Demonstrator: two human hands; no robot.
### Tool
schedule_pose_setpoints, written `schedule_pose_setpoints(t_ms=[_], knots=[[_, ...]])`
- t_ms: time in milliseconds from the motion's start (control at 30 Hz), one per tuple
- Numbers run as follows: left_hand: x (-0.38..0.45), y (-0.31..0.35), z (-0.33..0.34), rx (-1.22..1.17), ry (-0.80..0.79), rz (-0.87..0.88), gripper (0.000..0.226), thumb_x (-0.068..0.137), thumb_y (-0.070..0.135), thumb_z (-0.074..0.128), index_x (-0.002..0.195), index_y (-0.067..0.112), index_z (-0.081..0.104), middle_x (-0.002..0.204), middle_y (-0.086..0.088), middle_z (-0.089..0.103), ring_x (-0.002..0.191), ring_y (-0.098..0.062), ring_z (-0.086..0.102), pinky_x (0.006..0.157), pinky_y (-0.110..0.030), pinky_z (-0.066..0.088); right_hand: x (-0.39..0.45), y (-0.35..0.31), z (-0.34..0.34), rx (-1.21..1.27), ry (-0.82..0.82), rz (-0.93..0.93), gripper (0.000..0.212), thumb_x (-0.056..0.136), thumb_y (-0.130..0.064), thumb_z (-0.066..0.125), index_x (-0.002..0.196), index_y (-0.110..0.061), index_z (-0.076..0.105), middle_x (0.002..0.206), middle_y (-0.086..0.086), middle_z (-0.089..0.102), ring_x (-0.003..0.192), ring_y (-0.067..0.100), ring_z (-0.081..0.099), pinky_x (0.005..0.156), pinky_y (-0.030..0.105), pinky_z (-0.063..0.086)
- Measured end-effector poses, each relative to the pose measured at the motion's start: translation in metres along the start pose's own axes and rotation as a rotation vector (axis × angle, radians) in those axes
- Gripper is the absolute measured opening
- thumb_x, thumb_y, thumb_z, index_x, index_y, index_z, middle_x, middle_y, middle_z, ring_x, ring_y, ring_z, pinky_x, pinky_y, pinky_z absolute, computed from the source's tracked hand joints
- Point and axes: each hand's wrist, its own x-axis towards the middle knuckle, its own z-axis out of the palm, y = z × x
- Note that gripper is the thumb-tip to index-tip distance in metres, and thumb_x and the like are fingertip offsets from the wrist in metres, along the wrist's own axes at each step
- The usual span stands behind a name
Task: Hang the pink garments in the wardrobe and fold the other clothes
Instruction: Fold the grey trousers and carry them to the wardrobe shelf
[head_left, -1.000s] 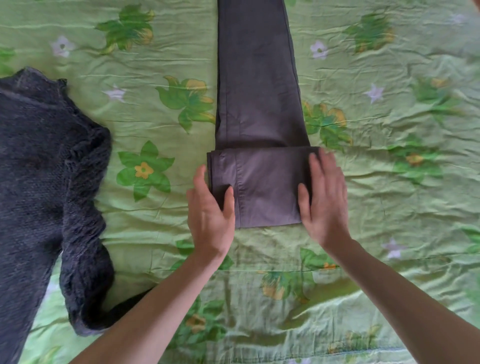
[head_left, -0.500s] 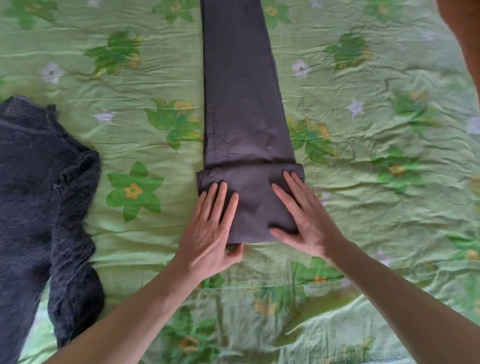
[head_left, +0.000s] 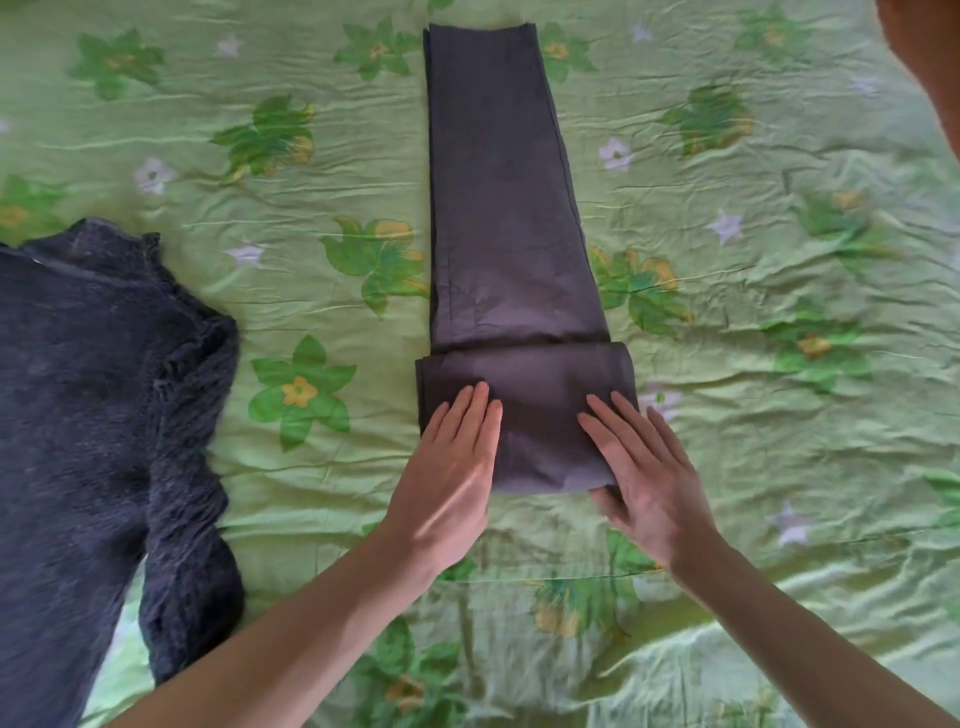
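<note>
A bed fills the whole view, covered by a wrinkled light-green bedspread (head_left: 753, 415) printed with darker green leaves, yellow flowers and small white stars. Nothing of the room beyond it shows, apart from a blurred reddish-brown shape (head_left: 930, 57) at the top right corner that cannot be identified.

The grey trousers (head_left: 498, 208) lie flat near the middle of the bed, their long axis running straight away from the person, with the narrow end at the far side. The near end is doubled over into a thicker folded band (head_left: 540, 395) lying crosswise.

The left hand (head_left: 452, 467) rests flat on the left part of that band, fingers straight and together, holding nothing. The right hand (head_left: 644, 478) lies on the right part with fingers straight and spread, its thumb tucked at the band's near edge.

A dark fuzzy sweater (head_left: 93, 415) lies spread at the left, well apart from the trousers.
</note>
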Motion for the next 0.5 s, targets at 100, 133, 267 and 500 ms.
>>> schedule_pose_setpoints(t_ms=[100, 133, 267, 500], knots=[[-0.017, -0.001, -0.015, -0.107, -0.009, 0.030, 0.089, 0.073, -0.007, 0.074, 0.156, 0.001, 0.043, 0.160, -0.017, 0.046, 0.146, -0.028, 0.048, 0.123, -0.036, 0.033, -0.011, -0.003, -0.015, 0.086, 0.035, -0.027, 0.057, 0.090, -0.030, 0.062, 0.143, -0.009, 0.059, 0.149, 0.004, 0.058, 0.141, 0.021, 0.052, 0.122, 0.052, 0.032], [-0.025, -0.005, -0.020, -0.147, 0.010, 0.055, 0.085, 0.075, -0.003, 0.077, 0.154, 0.004, 0.047, 0.154, -0.012, 0.054, 0.139, -0.024, 0.056, 0.118, -0.032, 0.041, -0.014, -0.004, -0.023, 0.135, 0.059, -0.014, 0.053, 0.090, -0.031, 0.064, 0.137, -0.008, 0.065, 0.142, 0.003, 0.064, 0.134, 0.019, 0.059, 0.122, 0.048, 0.034], [-0.056, -0.021, -0.035, -0.404, 0.038, 0.060, 0.059, 0.087, 0.021, 0.074, 0.143, 0.020, 0.058, 0.119, 0.010, 0.072, 0.090, -0.005, 0.071, 0.077, -0.018, 0.057, -0.032, -0.015, -0.068, 0.381, 0.139, 0.209, 0.054, 0.076, -0.020, 0.079, 0.128, -0.013, 0.069, 0.117, -0.004, 0.076, 0.105, 0.014, 0.073, 0.105, 0.027, 0.051], [-0.072, 0.011, -0.038, -1.099, 0.360, -0.445, 0.023, 0.087, 0.038, 0.076, 0.100, 0.026, 0.062, 0.081, 0.001, 0.068, 0.074, -0.023, 0.066, 0.063, -0.035, 0.051, -0.028, -0.045, -0.099, 0.805, 0.265, 0.740, 0.037, 0.062, -0.064, 0.085, 0.078, -0.038, 0.064, 0.067, -0.024, 0.066, 0.061, -0.004, 0.060, 0.061, 0.005, 0.042]])
